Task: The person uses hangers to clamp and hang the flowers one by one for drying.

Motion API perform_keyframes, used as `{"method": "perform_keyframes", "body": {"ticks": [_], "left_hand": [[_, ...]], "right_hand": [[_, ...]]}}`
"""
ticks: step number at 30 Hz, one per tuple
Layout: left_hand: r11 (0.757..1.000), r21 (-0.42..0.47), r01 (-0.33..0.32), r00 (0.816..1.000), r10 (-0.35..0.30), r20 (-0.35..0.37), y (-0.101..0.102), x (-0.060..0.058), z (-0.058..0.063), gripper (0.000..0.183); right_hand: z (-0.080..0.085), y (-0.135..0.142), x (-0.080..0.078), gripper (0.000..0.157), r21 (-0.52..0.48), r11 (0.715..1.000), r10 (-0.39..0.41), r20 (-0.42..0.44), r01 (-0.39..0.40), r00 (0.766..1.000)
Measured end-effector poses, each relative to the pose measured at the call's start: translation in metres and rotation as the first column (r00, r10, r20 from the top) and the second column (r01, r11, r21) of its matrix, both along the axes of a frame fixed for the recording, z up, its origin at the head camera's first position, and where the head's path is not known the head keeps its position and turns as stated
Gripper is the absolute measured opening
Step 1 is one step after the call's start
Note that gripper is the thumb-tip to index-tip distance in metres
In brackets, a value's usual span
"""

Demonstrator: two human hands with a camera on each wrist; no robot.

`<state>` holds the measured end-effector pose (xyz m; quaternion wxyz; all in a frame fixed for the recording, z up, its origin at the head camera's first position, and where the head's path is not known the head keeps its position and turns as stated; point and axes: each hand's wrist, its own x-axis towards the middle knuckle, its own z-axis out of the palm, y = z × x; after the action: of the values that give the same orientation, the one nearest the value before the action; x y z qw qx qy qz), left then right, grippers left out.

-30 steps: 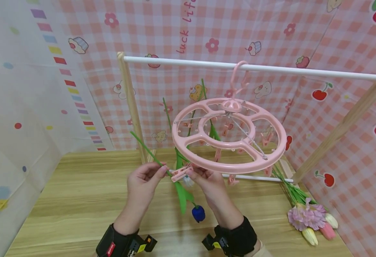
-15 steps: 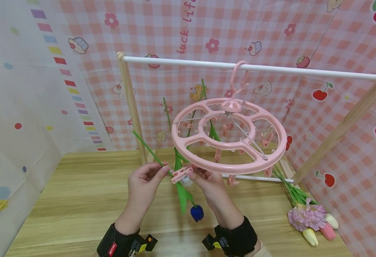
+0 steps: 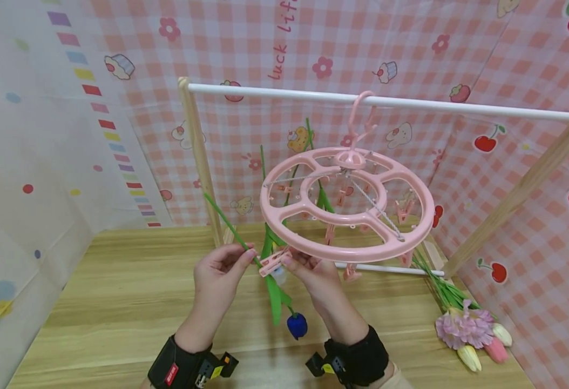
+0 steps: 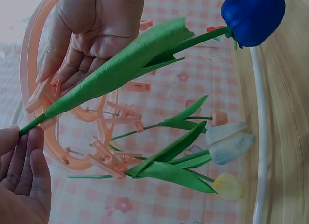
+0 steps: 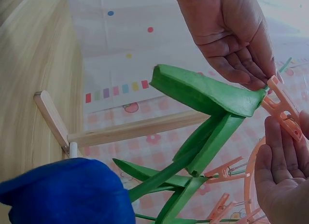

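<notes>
I have open room left of the left grip (image 3: 221,275), over the tabletop (image 3: 114,302). The pink hanger (image 3: 343,219) bars the way above the right grip (image 3: 320,281); the blue tulip (image 3: 297,326) hangs between the black wristbands (image 3: 362,356), and the left post (image 3: 200,162) (bare wood) stands beyond the left grip.

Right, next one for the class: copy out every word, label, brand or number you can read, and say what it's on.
"luck lif": on the pink gingham backdrop, end cut off at the top edge.
Red label on the left black wristband: too small to read.
Yellow stickers on both wrist units: nothing legible.
</notes>
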<state>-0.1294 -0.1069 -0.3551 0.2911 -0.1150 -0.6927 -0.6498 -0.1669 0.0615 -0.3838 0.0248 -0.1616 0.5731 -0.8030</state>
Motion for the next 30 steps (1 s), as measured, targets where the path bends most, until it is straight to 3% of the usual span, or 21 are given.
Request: {"method": "perform_keyframes", "body": {"ticks": [4,10,16,23,30], "left_hand": [[1.000,0.009,0.002,1.000,-0.002,0.013,0.000,-0.001,-0.001,0.007],[0.997,0.061,0.037,0.999,-0.039,0.037,-0.004,-0.010,-0.020,0.008],[0.999,0.037,0.036,0.996,-0.039,0.076,-0.002,-0.003,-0.009,0.011],[0.998,0.039,0.056,0.982,-0.062,0.178,-0.010,-0.012,-0.034,0.023],[0.997,0.041,0.062,0.973,-0.070,0.221,-0.016,-0.011,-0.043,0.026]], "right_hand": [[-0.001,0.000,0.000,0.023,0.011,1.000,0.009,0.004,-0.009,1.000],[-0.002,0.002,0.000,0.029,-0.002,1.000,0.030,0.017,-0.030,0.999],[-0.003,0.000,0.000,0.037,-0.004,1.000,0.014,0.037,-0.014,0.999],[-0.008,0.001,0.000,0.034,0.022,1.000,0.009,0.015,-0.009,1.000],[-0.012,0.001,-0.001,0.039,0.044,0.996,-0.072,-0.005,0.072,0.997]]}}
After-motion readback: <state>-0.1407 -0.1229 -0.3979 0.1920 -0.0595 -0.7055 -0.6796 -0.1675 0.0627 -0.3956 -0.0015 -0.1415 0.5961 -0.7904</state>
